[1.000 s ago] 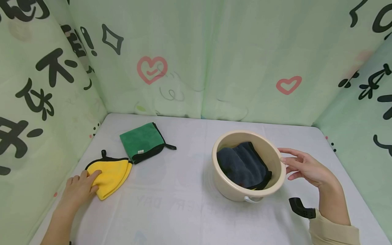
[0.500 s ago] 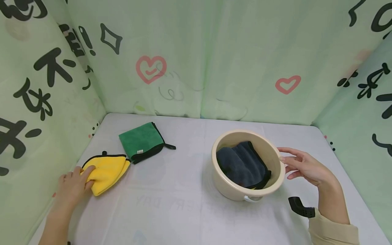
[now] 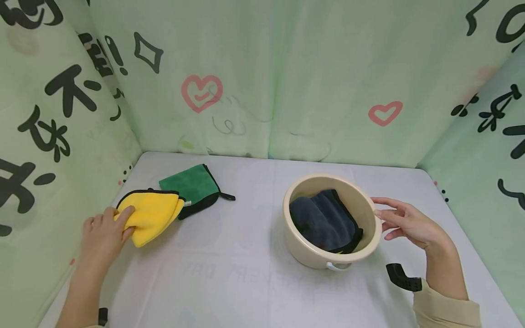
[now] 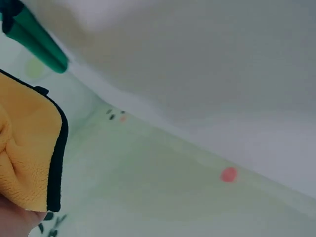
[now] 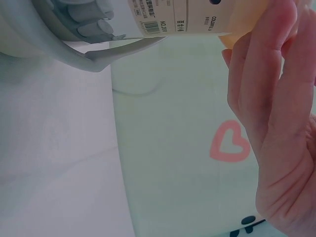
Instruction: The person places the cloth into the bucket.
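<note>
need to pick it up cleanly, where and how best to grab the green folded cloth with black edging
Probably pinch the green folded cloth at its black fabric loop, coming from the right: the loop juts free there, while the folded yellow cloth overlaps the left side in the head view.

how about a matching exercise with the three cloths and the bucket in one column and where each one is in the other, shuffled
Column A
1. yellow cloth
2. green cloth
3. dark cloth
4. cream bucket

Column B
a. inside the bucket
b. next to the right hand
c. gripped by the left hand
d. lying on the table

Right pairs: 1-c, 2-d, 3-a, 4-b
</note>
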Tool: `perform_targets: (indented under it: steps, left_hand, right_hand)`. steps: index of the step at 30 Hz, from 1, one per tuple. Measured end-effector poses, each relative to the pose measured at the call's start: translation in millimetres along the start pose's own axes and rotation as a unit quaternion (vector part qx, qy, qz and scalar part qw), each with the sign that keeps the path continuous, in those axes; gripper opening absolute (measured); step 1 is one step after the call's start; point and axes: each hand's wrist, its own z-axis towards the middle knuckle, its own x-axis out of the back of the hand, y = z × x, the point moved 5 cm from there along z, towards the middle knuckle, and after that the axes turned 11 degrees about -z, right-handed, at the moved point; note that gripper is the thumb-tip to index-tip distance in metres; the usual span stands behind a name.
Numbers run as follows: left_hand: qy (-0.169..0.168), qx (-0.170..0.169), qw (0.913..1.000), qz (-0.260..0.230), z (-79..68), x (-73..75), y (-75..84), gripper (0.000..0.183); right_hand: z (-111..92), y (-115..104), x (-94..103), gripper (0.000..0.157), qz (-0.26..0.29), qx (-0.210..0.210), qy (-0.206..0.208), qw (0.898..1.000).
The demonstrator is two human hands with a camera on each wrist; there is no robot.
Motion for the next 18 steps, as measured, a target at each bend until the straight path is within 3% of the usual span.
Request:
perform_targets:
  steps: [5, 12, 18]
  left_hand:
    - [0.036, -0.027, 0.9990, 0.001, 13.6, 2.5, 21.8, 0.048]
    - [0.058, -0.059, 0.9965, 0.005, 32.6, 2.6, 56.0, 0.043]
    - [0.112, -0.110, 0.9875, 0.017, 51.2, 7.0, 87.8, 0.052]
  right_hand:
    - [0, 0, 0.0, 0.038, 0.004, -0.003, 0.000, 1.000]
    - [-1, 0, 0.2, 0.038, 0.008, -0.001, -0.001, 1.000]
    - [-2, -2, -0.6, 0.036, -0.002, -0.005, 0.003, 1.000]
